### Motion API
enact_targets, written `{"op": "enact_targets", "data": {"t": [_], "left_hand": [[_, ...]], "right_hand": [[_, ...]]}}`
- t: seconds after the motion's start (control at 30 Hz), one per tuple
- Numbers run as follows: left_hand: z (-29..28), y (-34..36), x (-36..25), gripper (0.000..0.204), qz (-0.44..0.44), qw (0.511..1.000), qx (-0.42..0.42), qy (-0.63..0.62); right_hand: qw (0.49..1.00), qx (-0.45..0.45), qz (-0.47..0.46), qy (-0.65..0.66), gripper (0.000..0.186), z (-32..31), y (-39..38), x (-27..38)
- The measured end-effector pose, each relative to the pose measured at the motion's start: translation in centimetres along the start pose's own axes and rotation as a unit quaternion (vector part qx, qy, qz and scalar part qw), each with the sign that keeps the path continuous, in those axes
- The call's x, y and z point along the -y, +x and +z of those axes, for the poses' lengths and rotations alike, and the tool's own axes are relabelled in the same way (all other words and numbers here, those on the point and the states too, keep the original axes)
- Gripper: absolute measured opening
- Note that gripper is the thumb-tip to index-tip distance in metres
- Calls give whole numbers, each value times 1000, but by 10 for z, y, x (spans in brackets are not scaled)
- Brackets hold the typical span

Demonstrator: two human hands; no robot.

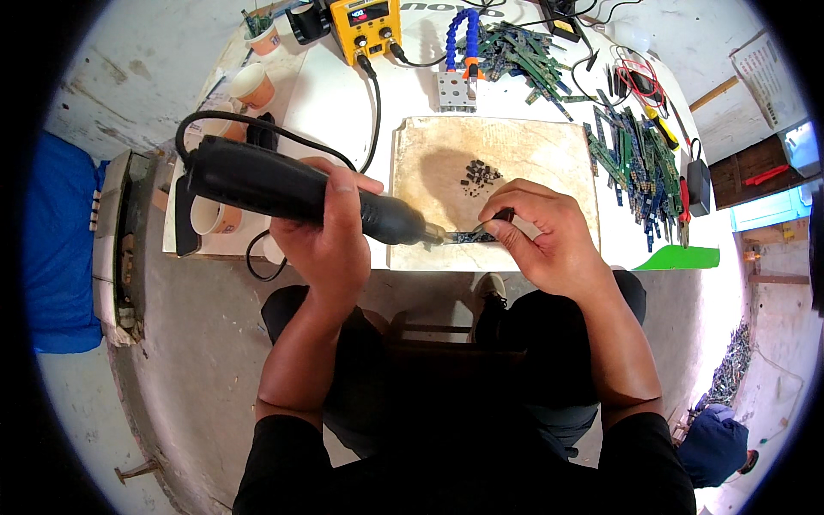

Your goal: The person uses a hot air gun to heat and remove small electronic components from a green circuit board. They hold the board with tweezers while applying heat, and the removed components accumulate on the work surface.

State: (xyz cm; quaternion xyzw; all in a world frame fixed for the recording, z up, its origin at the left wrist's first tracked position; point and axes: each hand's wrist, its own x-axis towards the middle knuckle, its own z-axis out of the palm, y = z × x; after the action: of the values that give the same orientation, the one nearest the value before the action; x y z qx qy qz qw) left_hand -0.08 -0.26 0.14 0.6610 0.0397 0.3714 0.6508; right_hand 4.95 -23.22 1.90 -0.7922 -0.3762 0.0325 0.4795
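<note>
My left hand (330, 232) is closed around a black hot-air gun (249, 180), its metal nozzle aimed rightward, low over the near part of a stained square board (421, 146). Under the nozzle lies a narrow dark circuit strip (468, 238). My right hand (541, 232) pinches dark tweezers (502, 216) at the strip's right end; whether their tips touch it I cannot tell. Behind my hands, a small pile of black chips (481, 174) rests on the board.
A yellow station (365, 30) with cables, a blue hose stand (455, 90) and paper cups (251, 84) are on the table. Circuit-strip heaps (635, 163), red-handled pliers (684, 215) and a black adapter (698, 187) sit at right. My knees are below the table edge.
</note>
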Motion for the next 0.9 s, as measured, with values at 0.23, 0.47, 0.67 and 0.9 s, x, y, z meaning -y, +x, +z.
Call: {"op": "enact_targets", "data": {"t": [0.23, 0.47, 0.67, 0.9], "left_hand": [[9, -6, -3, 15, -8, 1000, -6, -2], [6, -6, 0, 16, 15, 1000, 11, -6], [0, -2, -3, 12, -18, 999, -4, -50], [-1, 1, 1, 17, 9, 1000, 3, 11]], "right_hand": [[1000, 0, 5, -2, 9, 1, -1, -2], [1000, 3, 3, -3, 9, 1, 0, -2], [1000, 4, 7, 2, 9, 0, -1, -1], [1000, 1, 1, 3, 9, 3, 0, -1]]}}
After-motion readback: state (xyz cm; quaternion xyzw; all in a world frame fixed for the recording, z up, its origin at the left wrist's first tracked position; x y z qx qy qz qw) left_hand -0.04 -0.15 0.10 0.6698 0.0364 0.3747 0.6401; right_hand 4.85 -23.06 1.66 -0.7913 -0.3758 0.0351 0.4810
